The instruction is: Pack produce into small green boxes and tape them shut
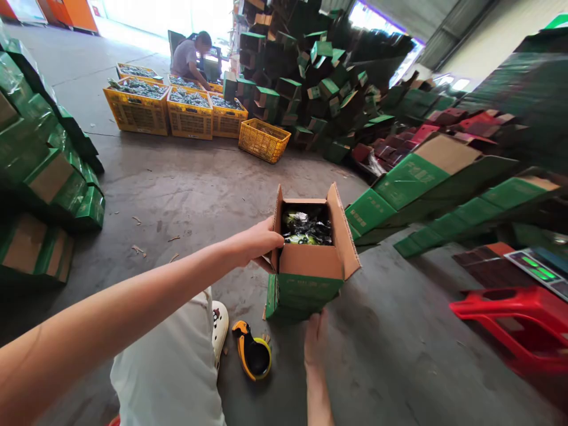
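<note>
A green and brown cardboard box [310, 290] stands in front of me with its top flaps raised. Inside lie dark, glossy plastic-wrapped packs [307, 228] with some light green showing; their exact kind is unclear. My left hand [262, 241] is closed on the box's left flap, thumb on the near side. Low at the box's near bottom edge is my right hand [316, 337], blurred, its fingertips partly hidden against or under the box. On the floor by my shoe sits an orange and black tape dispenser [252, 352] with a yellowish roll.
Green boxes are stacked at left [57, 171] and right [399, 183]. A red plastic stool [510, 322] stands near a scale [539, 269] with a lit display. Farther off, a person [189, 59] sits behind filled yellow crates [190, 121]. A jumbled box pile [319, 83] rises behind.
</note>
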{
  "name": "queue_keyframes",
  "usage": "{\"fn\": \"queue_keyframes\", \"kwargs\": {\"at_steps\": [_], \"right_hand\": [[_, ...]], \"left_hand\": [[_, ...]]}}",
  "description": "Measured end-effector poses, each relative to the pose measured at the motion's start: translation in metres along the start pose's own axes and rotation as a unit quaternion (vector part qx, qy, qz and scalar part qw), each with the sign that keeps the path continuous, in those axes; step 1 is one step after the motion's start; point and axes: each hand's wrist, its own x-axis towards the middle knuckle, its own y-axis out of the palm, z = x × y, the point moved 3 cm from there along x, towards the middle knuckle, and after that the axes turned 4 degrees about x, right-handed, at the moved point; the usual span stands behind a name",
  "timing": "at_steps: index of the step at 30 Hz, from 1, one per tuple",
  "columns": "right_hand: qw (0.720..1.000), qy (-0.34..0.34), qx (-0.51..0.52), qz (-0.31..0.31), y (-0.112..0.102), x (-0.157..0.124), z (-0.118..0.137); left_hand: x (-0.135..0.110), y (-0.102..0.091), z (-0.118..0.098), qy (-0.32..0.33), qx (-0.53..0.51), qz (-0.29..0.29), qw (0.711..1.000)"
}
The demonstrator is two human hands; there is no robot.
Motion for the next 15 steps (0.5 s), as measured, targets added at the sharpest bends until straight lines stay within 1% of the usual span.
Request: {"fn": "queue_keyframes", "kwargs": {"at_steps": [1, 3, 6, 7, 9, 10, 12, 15], "right_hand": [[1.000, -0.006, -0.015, -0.005, 0.001, -0.005, 0.003], [0.999, -0.025, -0.027, -0.025, 0.004, -0.010, 0.020], [0.994, -0.096, -0.016, -0.046, 0.005, -0.006, 0.067], [0.993, -0.107, -0.005, -0.056, 0.004, -0.003, 0.083], [0.992, -0.103, 0.007, -0.071, 0.000, 0.005, 0.107], [0.993, -0.096, 0.007, -0.072, -0.002, 0.009, 0.115], [0.995, -0.076, 0.005, -0.066, -0.006, 0.015, 0.122], [0.998, -0.039, 0.034, -0.043, -0.012, 0.024, 0.120]], "left_hand": [[0.000, 0.000, 0.001, 0.003, -0.001, -0.002, 1.000], [-0.001, -0.001, 0.004, 0.021, -0.006, -0.009, 1.000], [-0.007, -0.001, 0.010, 0.056, -0.010, -0.004, 0.998], [-0.010, 0.000, 0.011, 0.076, -0.009, -0.002, 0.997], [-0.016, 0.001, 0.013, 0.129, -0.001, -0.003, 0.992], [-0.019, 0.002, 0.013, 0.155, 0.004, -0.005, 0.988], [-0.024, 0.002, 0.016, 0.193, 0.013, -0.012, 0.981], [-0.031, -0.002, 0.023, 0.213, 0.020, -0.017, 0.977]]}}
